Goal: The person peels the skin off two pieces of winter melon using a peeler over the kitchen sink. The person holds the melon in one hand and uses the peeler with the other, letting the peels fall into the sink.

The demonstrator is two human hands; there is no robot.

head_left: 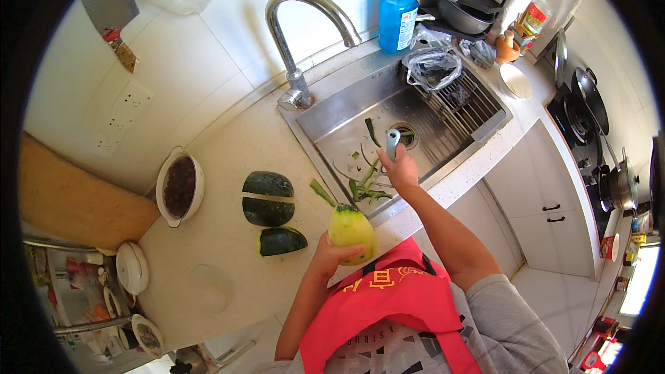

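My left hand grips a mostly peeled, pale yellow-green squash at the counter's front edge. A ring of dark green skin remains around its upper end. Over the sink, my right hand holds a peeler by its light blue handle; the blade is hard to make out. Green peel strips lie in the basin below that hand. One broader green strip rests by the sink's left rim. Left of the squash, dark green unpeeled squash pieces sit on the counter, the nearest a smaller wedge.
A chrome faucet arches over the basin. Plastic bags lie on the drain rack. A blue pump bottle stands behind the sink. To the left are a white bowl of dark round fruit and a wooden board.
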